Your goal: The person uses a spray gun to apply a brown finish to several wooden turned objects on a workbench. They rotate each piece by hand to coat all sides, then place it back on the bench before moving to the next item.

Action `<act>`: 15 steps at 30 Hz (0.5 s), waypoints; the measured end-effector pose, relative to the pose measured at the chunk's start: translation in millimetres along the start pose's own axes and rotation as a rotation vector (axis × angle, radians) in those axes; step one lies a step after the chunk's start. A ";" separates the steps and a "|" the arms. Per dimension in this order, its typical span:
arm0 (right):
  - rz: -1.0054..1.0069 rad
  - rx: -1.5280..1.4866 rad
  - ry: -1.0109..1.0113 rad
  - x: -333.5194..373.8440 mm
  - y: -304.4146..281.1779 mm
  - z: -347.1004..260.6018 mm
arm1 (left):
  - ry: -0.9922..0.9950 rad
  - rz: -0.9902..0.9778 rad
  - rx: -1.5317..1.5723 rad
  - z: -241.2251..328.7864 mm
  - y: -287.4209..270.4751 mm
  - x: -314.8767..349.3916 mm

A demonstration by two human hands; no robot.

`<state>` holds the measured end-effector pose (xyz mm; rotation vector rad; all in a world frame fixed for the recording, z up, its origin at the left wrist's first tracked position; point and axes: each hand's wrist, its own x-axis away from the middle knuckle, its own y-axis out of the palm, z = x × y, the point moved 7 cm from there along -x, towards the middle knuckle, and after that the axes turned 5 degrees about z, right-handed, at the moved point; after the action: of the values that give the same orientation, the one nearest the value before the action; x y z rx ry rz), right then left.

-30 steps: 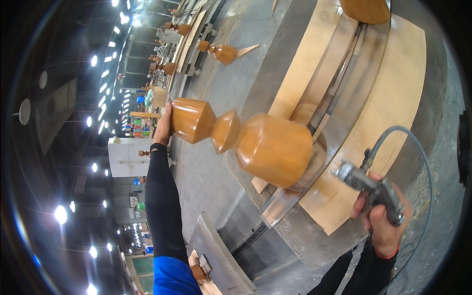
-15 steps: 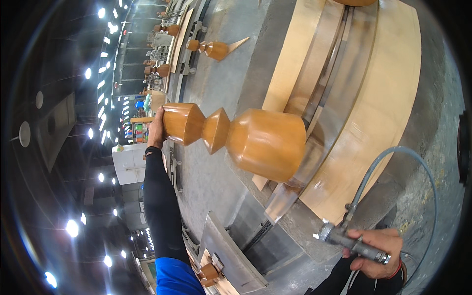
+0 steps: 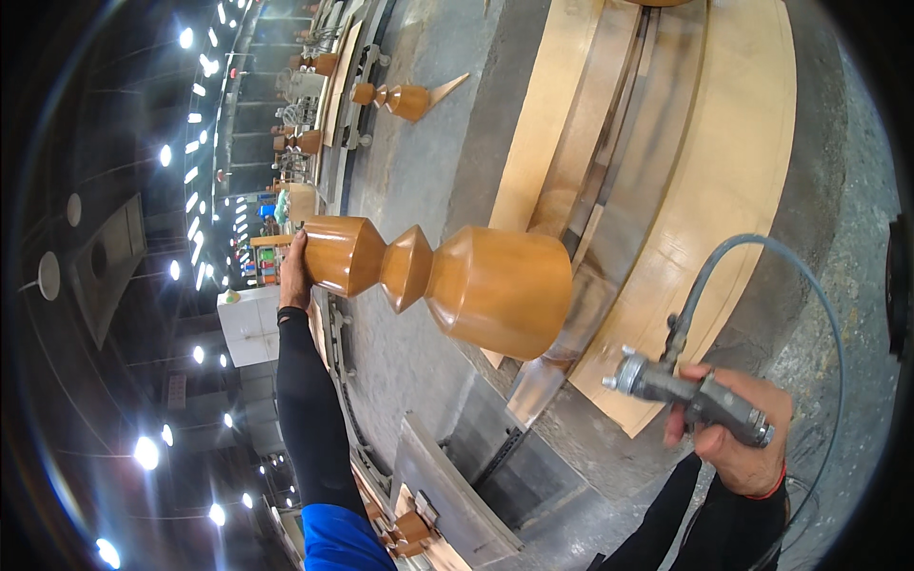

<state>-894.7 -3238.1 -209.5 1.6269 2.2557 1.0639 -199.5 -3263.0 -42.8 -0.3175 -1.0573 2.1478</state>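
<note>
My left hand [image 3: 293, 271] grips the narrower end of a glossy orange-brown wooden pedestal [image 3: 500, 290] with faceted, stepped sections and a narrow waist. The piece lies sideways in the air, its wide end over a long trough-like channel between boards. On the right, my right hand [image 3: 743, 428] is wrapped round a grey metal spray gun [image 3: 690, 390], its nozzle facing left toward the pedestal. A grey hose [image 3: 826, 305] loops up from the gun and curves down past my right wrist. No spray is visible.
Pale boards [image 3: 724, 190] flank the channel at the right. A similar wooden pedestal [image 3: 405, 100] stands farther off, with more on a rack line [image 3: 347, 105]. A metal panel [image 3: 443, 495] and another wooden piece [image 3: 411, 533] are near the bottom. White cabinet [image 3: 248, 328] stands left.
My right hand and the spray gun have risen in the picture, nearer the pedestal's height, and the hose loop has shifted up. The pedestal sits slightly lower and farther left, still in my left hand.
</note>
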 end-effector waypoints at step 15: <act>-0.239 0.324 0.015 0.0 -9.5 -4.4 | 0.021 -0.149 0.219 0.7 3.0 16.3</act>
<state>-904.2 -3241.5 -212.2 1.4024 2.6595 0.6832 -213.0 -3253.3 -43.3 -0.1537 -0.7987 2.0969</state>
